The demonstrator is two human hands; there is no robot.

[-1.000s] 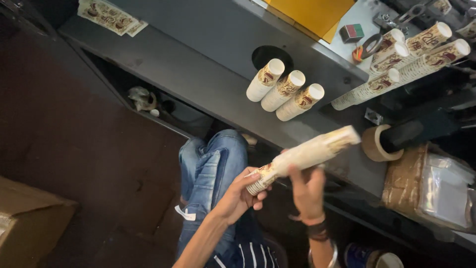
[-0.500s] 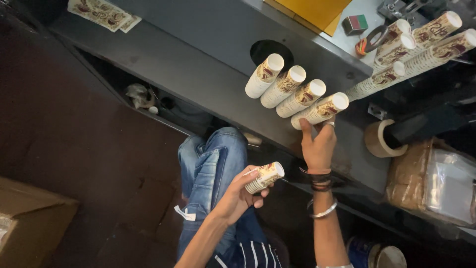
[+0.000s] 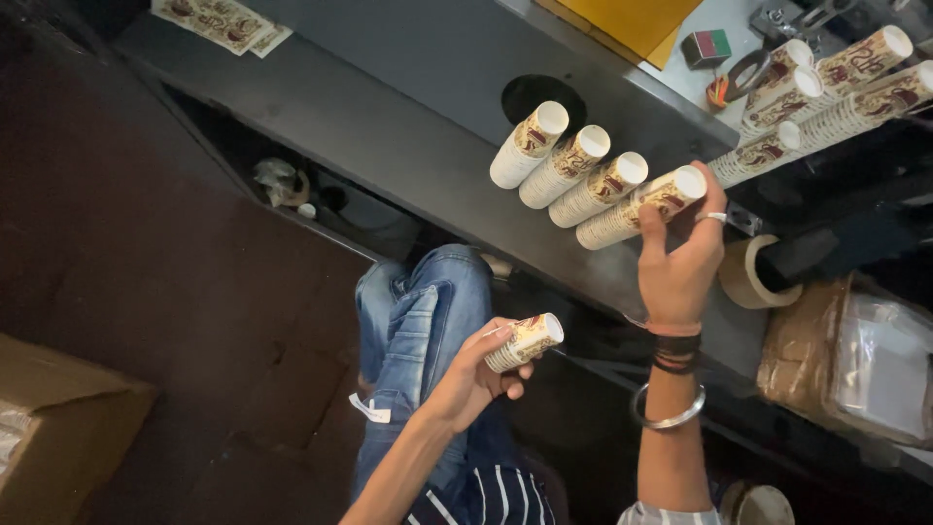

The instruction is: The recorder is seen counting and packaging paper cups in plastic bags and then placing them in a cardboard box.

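My left hand point(image 3: 478, 371) grips a short stack of printed paper cups point(image 3: 525, 341) above my jeans-clad knee point(image 3: 423, 311). My right hand point(image 3: 680, 258) reaches up to the grey bench point(image 3: 389, 107), fingers on a long stack of paper cups point(image 3: 637, 206) lying on its side. That stack lies beside three shorter cup stacks point(image 3: 564, 165) in a row near a round hole point(image 3: 536, 92) in the bench top.
More long cup stacks point(image 3: 826, 92) lie at the upper right by scissors point(image 3: 739, 78) and a small box point(image 3: 708, 47). A tape roll point(image 3: 748, 274) and a plastic-wrapped bundle point(image 3: 855, 355) sit right. A cardboard box point(image 3: 58, 428) stands lower left.
My right hand carried most of the long cup stack up from my left hand and laid it on the bench as a fourth stack. The left hand keeps a short stack.
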